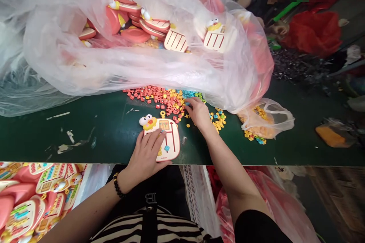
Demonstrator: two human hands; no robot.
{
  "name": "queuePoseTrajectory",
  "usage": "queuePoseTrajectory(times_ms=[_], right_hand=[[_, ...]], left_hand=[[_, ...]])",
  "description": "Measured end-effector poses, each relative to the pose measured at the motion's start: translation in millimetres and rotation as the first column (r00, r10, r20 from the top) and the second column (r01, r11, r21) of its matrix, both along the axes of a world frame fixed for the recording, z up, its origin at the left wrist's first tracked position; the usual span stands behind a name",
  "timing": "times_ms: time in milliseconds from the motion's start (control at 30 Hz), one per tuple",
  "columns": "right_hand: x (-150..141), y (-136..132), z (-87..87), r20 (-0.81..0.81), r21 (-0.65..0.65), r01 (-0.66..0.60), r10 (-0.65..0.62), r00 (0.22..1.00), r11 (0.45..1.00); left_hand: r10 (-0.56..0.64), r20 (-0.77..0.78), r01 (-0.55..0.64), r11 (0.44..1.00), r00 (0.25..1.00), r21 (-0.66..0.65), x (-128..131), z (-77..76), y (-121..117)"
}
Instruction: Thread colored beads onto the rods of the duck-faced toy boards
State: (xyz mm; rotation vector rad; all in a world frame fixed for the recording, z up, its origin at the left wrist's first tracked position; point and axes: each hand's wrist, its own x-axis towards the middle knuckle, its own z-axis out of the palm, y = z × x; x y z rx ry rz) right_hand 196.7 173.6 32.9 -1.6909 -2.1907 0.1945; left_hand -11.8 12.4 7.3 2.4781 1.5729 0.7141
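Observation:
A cream toy board [170, 136] with a yellow duck head and slotted grooves lies on the green table [94, 129] near its front edge. My left hand [147, 153] rests flat on the board, fingers spread, holding it down. My right hand [198, 114] reaches into a heap of small red, yellow and blue beads [167, 99], its fingertips pinched together among them; what they hold is too small to make out. A blue bead sits in one groove of the board.
A big clear plastic bag [119, 57] full of the same red and cream duck boards fills the back of the table. A small bag of beads [264, 121] lies right. Finished boards [34, 193] are piled low left. Another person sits far right behind red bags.

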Motion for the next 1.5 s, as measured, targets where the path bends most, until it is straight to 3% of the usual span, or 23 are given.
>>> queuePoseTrajectory(times_ms=[133,267,367,467,533,700,800,967,1067,1267,1500], right_hand=[[11.2,0.5,-8.9,0.023,0.035,-0.081,0.080,0.997,0.996],[24.4,-17.8,-3.1,-0.186,0.127,-0.029,0.052,0.981,0.991],[13.9,-38.0,6.2,-0.368,0.075,-0.039,0.064,0.928,0.996],[-8.2,-55.5,9.6,-0.451,-0.010,-0.175,0.151,0.880,0.985],[-17.3,-58.2,8.2,-0.438,-0.025,-0.180,0.151,0.886,0.983],[-15.3,-49.7,5.2,-0.383,0.045,0.001,0.016,0.923,0.999],[-21.3,-58.6,3.3,-0.406,0.024,-0.071,0.075,0.911,0.997],[-37.1,-75.1,-6.8,-0.282,0.046,-0.192,0.197,0.939,0.980],[-35.1,-73.6,-6.6,-0.323,0.020,-0.198,0.194,0.927,0.980],[-28.8,-71.0,1.5,-0.466,0.019,-0.067,0.068,0.882,0.998],[-37.5,-72.1,-4.7,-0.477,-0.010,-0.123,0.104,0.873,0.992]], left_hand=[[-0.010,-0.028,0.009,1.000,1.000,-0.026,-0.2,-0.3,0.2],[-0.015,-0.029,0.014,1.000,0.999,-0.025,-0.4,-0.6,-0.2],[-0.019,-0.022,0.018,0.999,1.000,-0.029,-0.3,0.0,0.2],[-0.020,-0.016,0.019,0.999,1.000,-0.038,-0.1,0.3,1.0],[-0.017,-0.019,0.016,0.999,1.000,-0.045,0.0,0.2,1.5],[-0.025,-0.025,0.024,0.999,0.999,-0.046,0.0,0.2,2.1],[-0.027,-0.013,0.026,0.999,1.000,-0.035,-0.2,-0.9,2.5],[-0.015,-0.018,0.015,0.999,1.000,-0.039,0.3,-1.7,2.3],[0.006,-0.048,-0.009,0.999,0.999,-0.052,3.7,6.4,3.1],[0.019,-0.226,-0.052,0.989,0.974,-0.141,15.2,33.9,13.8],[0.042,-0.246,-0.068,0.993,0.968,-0.097,18.1,37.5,36.2]])
